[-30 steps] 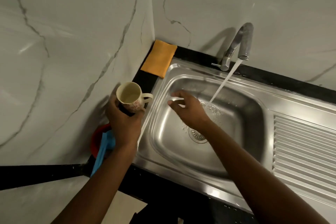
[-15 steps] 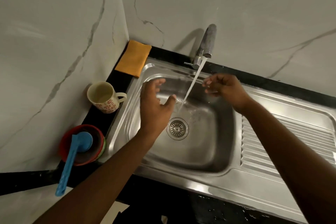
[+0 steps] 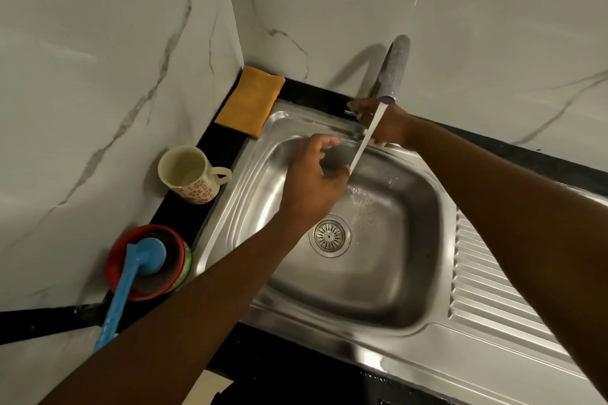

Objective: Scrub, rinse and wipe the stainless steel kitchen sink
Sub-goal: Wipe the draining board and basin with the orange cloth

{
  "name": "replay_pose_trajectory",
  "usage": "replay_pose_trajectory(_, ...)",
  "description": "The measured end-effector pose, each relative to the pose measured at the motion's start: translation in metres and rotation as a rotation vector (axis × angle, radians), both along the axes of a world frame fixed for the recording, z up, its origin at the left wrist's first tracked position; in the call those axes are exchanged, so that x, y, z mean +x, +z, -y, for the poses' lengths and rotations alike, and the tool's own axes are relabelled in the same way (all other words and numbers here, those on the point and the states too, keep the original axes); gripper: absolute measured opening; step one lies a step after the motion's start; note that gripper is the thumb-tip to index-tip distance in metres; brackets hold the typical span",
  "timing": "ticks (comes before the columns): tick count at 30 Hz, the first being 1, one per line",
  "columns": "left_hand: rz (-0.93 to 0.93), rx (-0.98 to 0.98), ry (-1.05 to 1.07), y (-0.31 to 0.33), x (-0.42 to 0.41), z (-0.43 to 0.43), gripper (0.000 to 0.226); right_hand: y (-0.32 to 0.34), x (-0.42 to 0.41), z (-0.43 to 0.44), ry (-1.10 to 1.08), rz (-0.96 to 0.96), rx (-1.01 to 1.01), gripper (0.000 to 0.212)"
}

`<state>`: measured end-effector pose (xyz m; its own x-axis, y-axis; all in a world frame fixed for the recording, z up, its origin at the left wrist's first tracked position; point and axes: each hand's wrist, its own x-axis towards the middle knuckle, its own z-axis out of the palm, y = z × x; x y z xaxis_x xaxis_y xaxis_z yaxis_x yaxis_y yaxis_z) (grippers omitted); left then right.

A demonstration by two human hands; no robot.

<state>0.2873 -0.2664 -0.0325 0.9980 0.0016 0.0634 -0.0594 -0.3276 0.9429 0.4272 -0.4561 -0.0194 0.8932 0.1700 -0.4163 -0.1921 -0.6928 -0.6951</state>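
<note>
The stainless steel sink (image 3: 342,293) fills the middle of the view, with a round drain strainer (image 3: 329,235) in its floor. A steel tap (image 3: 393,69) at the back runs a stream of water (image 3: 363,141) into the basin. My left hand (image 3: 312,181) hovers over the basin with loosely curled fingers, its fingertips at the stream, holding nothing. My right hand (image 3: 386,125) reaches behind the stream to the tap's base, and its fingers curl round the small tap handle (image 3: 349,112).
A folded orange cloth (image 3: 250,102) lies at the sink's back left corner. On the black counter to the left stand a patterned cream mug (image 3: 190,174) and stacked red bowls (image 3: 115,260) with a blue ladle (image 3: 131,283). A ribbed drainboard (image 3: 487,279) lies right.
My left hand set the mug on the counter and came under the stream. My right hand moved from the basin up to the tap handle.
</note>
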Motion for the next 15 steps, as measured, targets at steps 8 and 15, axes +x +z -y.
replay_pose_trajectory(8, -0.002, 0.033, -0.003, -0.008, 0.007, -0.006, 0.040, 0.003, -0.006, 0.009, -0.028, -0.021, 0.189, 0.049)
replay_pose_trajectory(15, -0.022, 0.064, -0.010, -0.011, 0.014, -0.010, 0.033, -0.002, -0.030, 0.026, -0.202, 0.034, 0.416, 0.038)
